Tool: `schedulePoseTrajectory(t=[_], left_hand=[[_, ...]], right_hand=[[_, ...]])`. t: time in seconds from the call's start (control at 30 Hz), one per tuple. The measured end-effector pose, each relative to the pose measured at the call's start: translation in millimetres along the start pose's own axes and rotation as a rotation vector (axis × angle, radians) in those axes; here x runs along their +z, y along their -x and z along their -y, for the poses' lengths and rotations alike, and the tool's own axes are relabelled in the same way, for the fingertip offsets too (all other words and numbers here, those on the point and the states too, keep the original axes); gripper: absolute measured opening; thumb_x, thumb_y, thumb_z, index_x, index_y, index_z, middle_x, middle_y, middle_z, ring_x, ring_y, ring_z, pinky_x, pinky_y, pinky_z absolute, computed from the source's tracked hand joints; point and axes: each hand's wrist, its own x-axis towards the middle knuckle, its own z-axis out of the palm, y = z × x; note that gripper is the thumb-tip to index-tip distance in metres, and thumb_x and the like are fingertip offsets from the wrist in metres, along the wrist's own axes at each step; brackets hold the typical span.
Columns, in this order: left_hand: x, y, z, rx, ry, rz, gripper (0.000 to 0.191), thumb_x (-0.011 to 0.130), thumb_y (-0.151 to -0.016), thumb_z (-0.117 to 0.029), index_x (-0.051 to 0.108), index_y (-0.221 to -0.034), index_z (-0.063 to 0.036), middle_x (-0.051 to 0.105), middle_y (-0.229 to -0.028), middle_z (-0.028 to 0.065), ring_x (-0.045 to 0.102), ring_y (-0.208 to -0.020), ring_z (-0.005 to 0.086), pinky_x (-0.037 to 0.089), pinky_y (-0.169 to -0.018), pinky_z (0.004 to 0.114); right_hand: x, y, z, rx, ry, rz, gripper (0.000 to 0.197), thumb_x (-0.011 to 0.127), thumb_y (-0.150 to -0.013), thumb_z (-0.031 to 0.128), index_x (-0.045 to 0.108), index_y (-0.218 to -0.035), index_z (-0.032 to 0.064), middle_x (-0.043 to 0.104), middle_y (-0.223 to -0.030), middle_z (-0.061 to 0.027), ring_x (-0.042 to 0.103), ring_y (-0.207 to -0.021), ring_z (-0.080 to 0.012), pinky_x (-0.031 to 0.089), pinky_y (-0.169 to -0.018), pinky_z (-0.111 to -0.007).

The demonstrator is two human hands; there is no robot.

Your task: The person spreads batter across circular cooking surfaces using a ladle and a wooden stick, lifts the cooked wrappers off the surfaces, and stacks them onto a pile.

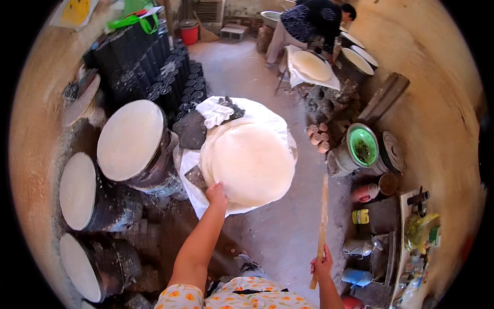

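My left hand [217, 194] touches the near left edge of a stack of thin, round, pale dough sheets [251, 164]. Its fingertips are at the rim, and I cannot see whether they pinch a sheet. Under the stack lies a white plastic sheet [276, 112], with a crumpled white cloth [215, 112] on its far left part. In my right hand [323, 265] is a long, flat wooden stick [323, 216], pointing away from me over the floor. Left of the stack stands a dark drum-shaped stove with a pale round top [131, 140].
Two more pale-topped drums [78, 191] [80, 267] line the left side. Black honeycomb coal briquettes [166, 85] are piled behind. At far right a person [308, 23] bends beside another sheet stack [310, 65]. A green basin [362, 146], spent briquettes [318, 138] and a cluttered shelf [401, 247] stand right.
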Motion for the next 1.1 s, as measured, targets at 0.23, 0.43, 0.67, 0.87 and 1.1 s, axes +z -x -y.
schedulePoseTrajectory(t=[0.23,0.43,0.67,0.87,1.1], left_hand=[[-42,-16,-24,-0.106,-0.349,0.073,0.007,0.062,-0.077,-0.007,0.06,-0.071,-0.0072,0.055,-0.061,0.0025,0.051,-0.052,0.016,0.04,-0.046,0.032],[-126,103,-53,-0.076,-0.43,0.06,0.006,0.062,-0.076,-0.007,0.064,-0.072,-0.0045,0.06,-0.072,0.0041,0.055,-0.065,0.0135,0.047,-0.058,0.028],[-341,313,-48,-0.088,0.19,-0.618,0.022,0.064,-0.081,-0.007,0.061,-0.102,-0.0013,0.064,-0.088,0.0108,0.065,-0.079,0.0231,0.056,-0.069,0.033],[-381,477,60,0.06,0.802,-1.074,0.011,0.06,-0.083,-0.004,0.057,-0.093,-0.0007,0.063,-0.083,0.0188,0.066,-0.076,0.0296,0.056,-0.062,0.039],[-434,532,188,0.461,1.779,-1.092,0.027,0.052,-0.093,-0.021,0.046,-0.106,0.0023,0.059,-0.077,0.0208,0.065,-0.073,0.0341,0.057,-0.068,0.042]], right_hand=[[30,-9,25,-0.048,0.0,0.131,0.07,0.042,-0.083,-0.007,0.026,-0.145,0.0215,0.054,-0.063,-0.0052,0.048,-0.04,-0.0105,0.042,-0.034,-0.025],[109,-33,87,-0.242,0.096,0.501,0.075,0.038,-0.078,-0.011,0.027,-0.145,0.0206,0.052,-0.064,-0.0028,0.045,-0.041,-0.0089,0.041,-0.035,-0.023],[268,-26,122,-0.568,0.243,1.193,0.068,0.039,-0.081,-0.011,0.029,-0.144,0.0129,0.051,-0.063,-0.0012,0.045,-0.042,-0.0074,0.038,-0.035,-0.021],[382,82,96,-1.341,0.453,1.379,0.061,0.043,-0.078,-0.008,0.044,-0.136,0.008,0.061,-0.086,-0.0077,0.05,-0.059,-0.013,0.042,-0.055,-0.023],[393,276,32,-1.414,0.847,1.849,0.062,0.047,-0.071,-0.011,0.052,-0.13,0.0069,0.063,-0.107,-0.0141,0.062,-0.088,-0.0197,0.048,-0.077,-0.028]])
